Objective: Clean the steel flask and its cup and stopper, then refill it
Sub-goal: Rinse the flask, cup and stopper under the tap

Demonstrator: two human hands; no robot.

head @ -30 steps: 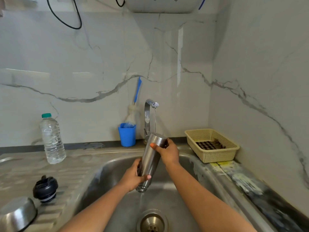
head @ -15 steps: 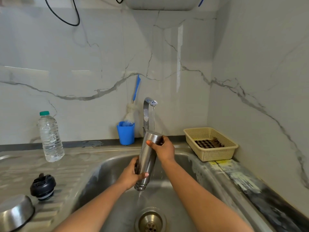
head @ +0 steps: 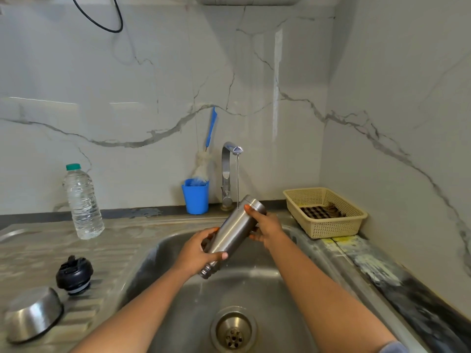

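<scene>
The flask (head: 230, 233) is tilting further, mouth down to drain into the sink (head: 242, 284) — left hand (head: 196, 250) and right hand (head: 267, 226) both curling fingers round it under the running tap (head: 226, 171).

both bare forearms reach from the near edge toward the far middle. the left hand (head: 197, 253) curls around the lower part of the tilted brushed steel cylindrical flask (head: 230, 231), thumb across its front; the right hand (head: 267, 226) grips its upper end, thumb on top.
</scene>
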